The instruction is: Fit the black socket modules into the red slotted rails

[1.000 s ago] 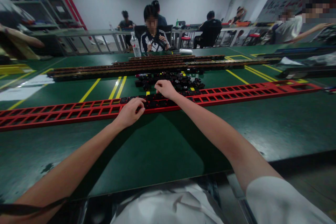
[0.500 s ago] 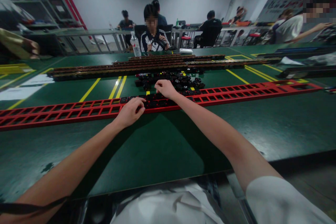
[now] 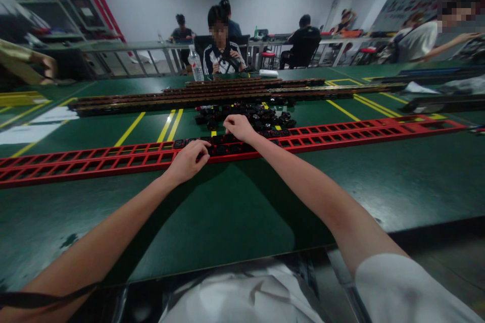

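Observation:
A long red frame [image 3: 322, 142] with two rows of square openings lies across the green table. Black square parts [image 3: 228, 149] fill several openings near its middle. My left hand [image 3: 189, 160] rests at the frame's front row, fingers curled beside the black parts; what its fingertips hold, if anything, is too small to tell. Over the back row, my right hand [image 3: 238, 127] is bent with fingers pressed together, its fingertips hidden. Behind it lies a loose heap of black parts [image 3: 261, 116].
Beyond the heap, long brown and black strips [image 3: 151, 101] lie stacked. A clear bottle [image 3: 195, 64] stands near a seated person [image 3: 222, 55] across the table. White sheets [image 3: 36, 128] lie at left, dark rails [image 3: 439, 104] at right.
At the far left, another person's arm has shifted slightly. Both my hands stay in nearly the same place.

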`<state>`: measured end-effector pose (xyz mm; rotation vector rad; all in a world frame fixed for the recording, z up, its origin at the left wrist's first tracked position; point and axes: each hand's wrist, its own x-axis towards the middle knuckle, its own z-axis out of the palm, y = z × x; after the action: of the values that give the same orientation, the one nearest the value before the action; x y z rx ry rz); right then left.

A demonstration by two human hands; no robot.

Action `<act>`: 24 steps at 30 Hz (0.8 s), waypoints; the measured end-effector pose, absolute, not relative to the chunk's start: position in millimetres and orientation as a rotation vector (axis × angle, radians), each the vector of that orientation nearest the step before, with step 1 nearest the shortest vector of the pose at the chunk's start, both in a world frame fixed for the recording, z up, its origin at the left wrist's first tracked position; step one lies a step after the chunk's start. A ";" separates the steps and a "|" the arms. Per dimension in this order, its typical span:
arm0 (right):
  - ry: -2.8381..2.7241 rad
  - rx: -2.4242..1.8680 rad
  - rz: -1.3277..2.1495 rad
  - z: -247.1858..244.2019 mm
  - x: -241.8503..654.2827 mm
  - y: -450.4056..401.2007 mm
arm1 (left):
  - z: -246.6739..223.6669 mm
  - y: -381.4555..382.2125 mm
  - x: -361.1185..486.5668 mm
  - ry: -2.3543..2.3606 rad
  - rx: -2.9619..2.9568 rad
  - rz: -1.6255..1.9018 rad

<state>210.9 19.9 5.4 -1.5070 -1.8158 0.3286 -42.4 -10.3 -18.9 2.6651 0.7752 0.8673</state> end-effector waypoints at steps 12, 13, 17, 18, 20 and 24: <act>-1.811 -1.487 0.357 1.8 213.9 22.5 | -16.4 -10.6 -38.3 0.737 2.655 0.911; -1.808 -1.485 0.362 1.4 214.2 22.6 | -16.2 -11.3 -38.4 0.735 2.667 0.908; -1.801 -1.459 0.366 0.2 214.7 22.9 | -16.3 -14.1 -38.5 0.761 2.718 0.870; -1.802 -1.455 0.368 0.0 214.7 22.9 | -16.9 -14.7 -38.4 0.775 2.737 0.869; -1.803 -1.458 0.372 -0.3 214.5 23.0 | -18.5 -15.8 -38.1 0.834 2.780 0.880; -1.810 -1.472 0.359 0.2 213.6 23.3 | -20.3 -17.3 -37.7 1.063 2.844 0.779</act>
<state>213.6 23.3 0.2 -1.4722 -1.8105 0.3591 -37.7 -17.3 -20.3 2.8442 1.0631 0.7791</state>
